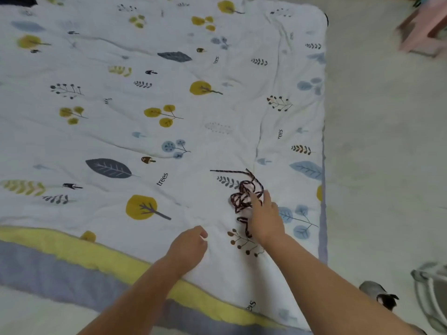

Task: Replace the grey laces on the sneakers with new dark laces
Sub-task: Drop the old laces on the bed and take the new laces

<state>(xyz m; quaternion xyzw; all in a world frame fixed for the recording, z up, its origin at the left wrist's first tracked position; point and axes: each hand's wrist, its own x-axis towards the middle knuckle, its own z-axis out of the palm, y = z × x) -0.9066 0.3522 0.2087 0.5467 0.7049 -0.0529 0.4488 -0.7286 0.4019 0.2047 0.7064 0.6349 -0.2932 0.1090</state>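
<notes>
A tangle of dark laces (242,192) with reddish flecks lies on a white quilt (145,141) printed with leaves and trees. My right hand (266,216) reaches over the tangle with its fingers stretched out, and the fingertips touch the laces. Part of the lace runs under the palm. My left hand (191,245) rests on the quilt to the left, fingers loosely curled, holding nothing. A grey sneaker (377,294) with a dark part shows on the floor at the lower right, only partly in view.
The quilt has a yellow and grey border (72,259) along its near edge and ends at the right on a pale floor (382,153). A pink stool (425,27) stands at the top right. A white and grey object (433,293) sits at the lower right edge.
</notes>
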